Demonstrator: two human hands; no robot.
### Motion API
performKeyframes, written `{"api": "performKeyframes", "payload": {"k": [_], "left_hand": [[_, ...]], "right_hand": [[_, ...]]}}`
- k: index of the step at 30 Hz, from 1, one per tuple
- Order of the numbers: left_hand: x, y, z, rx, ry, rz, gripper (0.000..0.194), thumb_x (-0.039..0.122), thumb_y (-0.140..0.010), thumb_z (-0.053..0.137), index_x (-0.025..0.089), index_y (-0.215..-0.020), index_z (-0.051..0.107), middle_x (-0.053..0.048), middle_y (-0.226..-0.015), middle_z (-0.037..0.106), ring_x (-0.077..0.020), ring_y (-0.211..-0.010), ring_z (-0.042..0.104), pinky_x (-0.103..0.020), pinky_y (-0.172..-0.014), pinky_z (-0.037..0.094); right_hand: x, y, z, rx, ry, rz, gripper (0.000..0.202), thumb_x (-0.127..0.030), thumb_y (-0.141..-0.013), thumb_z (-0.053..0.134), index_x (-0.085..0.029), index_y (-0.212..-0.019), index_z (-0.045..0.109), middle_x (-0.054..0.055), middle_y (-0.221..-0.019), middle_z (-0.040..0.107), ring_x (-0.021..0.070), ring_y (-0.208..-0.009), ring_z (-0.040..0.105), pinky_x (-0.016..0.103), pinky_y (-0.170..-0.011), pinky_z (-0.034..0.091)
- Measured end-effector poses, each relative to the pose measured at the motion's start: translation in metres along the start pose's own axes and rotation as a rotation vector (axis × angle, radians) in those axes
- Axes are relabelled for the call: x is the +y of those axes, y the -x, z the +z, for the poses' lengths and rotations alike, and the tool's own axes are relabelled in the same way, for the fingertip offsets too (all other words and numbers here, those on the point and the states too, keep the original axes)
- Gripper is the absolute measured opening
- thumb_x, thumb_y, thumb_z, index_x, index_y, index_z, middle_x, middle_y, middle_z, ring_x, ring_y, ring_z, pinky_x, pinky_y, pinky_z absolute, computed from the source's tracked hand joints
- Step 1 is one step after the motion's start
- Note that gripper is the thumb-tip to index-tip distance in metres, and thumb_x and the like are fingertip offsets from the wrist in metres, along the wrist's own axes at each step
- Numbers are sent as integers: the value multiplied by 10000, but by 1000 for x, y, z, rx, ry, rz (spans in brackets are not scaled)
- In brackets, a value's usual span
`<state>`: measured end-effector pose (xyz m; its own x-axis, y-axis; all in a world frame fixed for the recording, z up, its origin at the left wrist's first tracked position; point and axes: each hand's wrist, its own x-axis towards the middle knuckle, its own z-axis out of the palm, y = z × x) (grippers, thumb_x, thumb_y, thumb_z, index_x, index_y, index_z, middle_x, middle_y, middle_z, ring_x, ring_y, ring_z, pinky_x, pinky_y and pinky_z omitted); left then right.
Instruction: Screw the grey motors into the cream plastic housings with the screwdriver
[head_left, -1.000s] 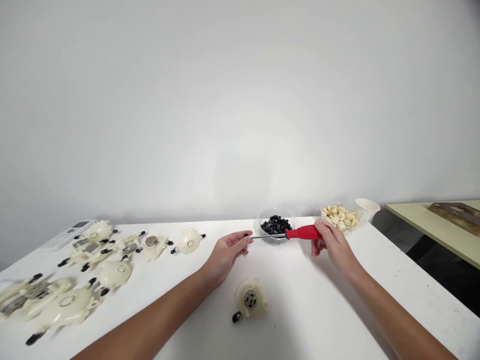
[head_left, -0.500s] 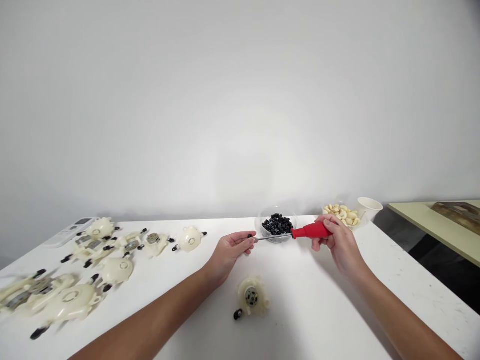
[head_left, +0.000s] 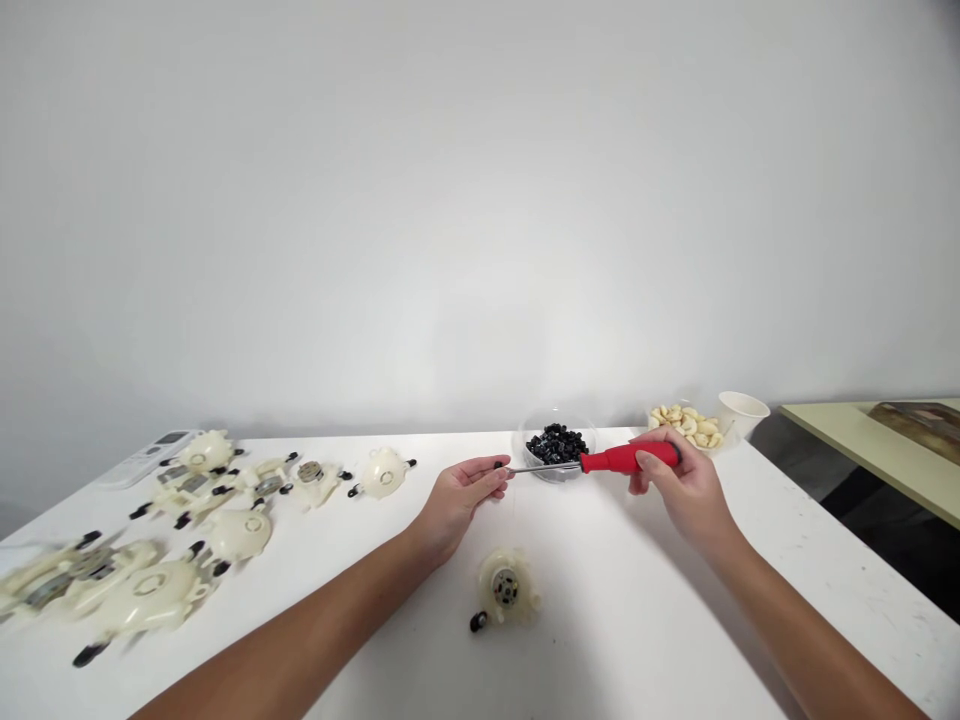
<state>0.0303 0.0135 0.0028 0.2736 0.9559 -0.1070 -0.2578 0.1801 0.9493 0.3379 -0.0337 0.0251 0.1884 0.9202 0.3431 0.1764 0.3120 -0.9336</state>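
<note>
My right hand (head_left: 686,490) is wrapped round the red handle of a screwdriver (head_left: 615,459), its shaft level and pointing left. At the shaft's tip, my left hand (head_left: 465,497) pinches a small black piece (head_left: 499,464) between thumb and fingers; the fingers partly cover it and the tip. Below the hands, a cream plastic motor housing (head_left: 517,572) lies on the white table, its round metal motor facing up and one black rubber foot at its lower left. Behind the screwdriver stands a clear bowl (head_left: 527,420) of small black parts (head_left: 556,443).
Several cream housings (head_left: 154,590) with black feet lie along the left side. A white remote-like device (head_left: 146,460) rests behind them. At the back right are cream pieces (head_left: 686,424) in a clear container and a white paper cup (head_left: 742,412). A greenish surface (head_left: 825,425) adjoins at the right.
Both hands stay close to the same place with the screwdriver and black piece. My right hand's grip on the handle has turned slightly, and the whole view has shifted a little.
</note>
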Motion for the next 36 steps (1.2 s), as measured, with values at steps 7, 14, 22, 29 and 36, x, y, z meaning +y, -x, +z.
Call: {"api": "performKeyframes", "payload": {"k": [7,14,22,29,36], "left_hand": [[0,0,0,-9,4,-13,466,365,-756,915,124,-1132,784,-128,-1013,796,-183,-881,692,-324,-849,529],[-1,-1,-1,-35,-3,-17,444,375,-779,897,118,-1123,785,-143,-1008,803,-221,-919,722,-358,-865,536],[3,2,2,-60,-15,-32,427,373,-776,898,115,-1097,784,-163,-1034,807,-292,-1072,723,-378,-869,547],[1,0,-2,-76,-25,-46,428,380,-798,883,119,-1118,769,-172,-1064,803,-302,-1106,720,-369,-840,573],[1,0,-3,-78,-39,-46,447,398,-821,863,118,-1154,760,-179,-1090,798,-303,-1129,715,-363,-847,577]], "right_hand": [[0,0,0,29,52,12,280,-488,-949,644,-241,-826,596,-6,-580,639,199,-563,594,330,-613,487],[0,-2,2,-2,-150,64,158,-391,-970,606,-245,-910,594,-3,-637,668,209,-568,640,345,-595,508],[3,-4,1,-6,-256,131,162,-363,-944,592,-255,-1063,570,17,-732,728,234,-595,675,356,-568,522],[0,-1,2,1,-216,93,89,-324,-905,633,-249,-916,586,6,-660,696,213,-586,638,330,-569,504],[-3,-2,2,40,-89,100,226,-449,-961,588,-241,-873,582,1,-632,660,192,-543,596,313,-540,485]]}}
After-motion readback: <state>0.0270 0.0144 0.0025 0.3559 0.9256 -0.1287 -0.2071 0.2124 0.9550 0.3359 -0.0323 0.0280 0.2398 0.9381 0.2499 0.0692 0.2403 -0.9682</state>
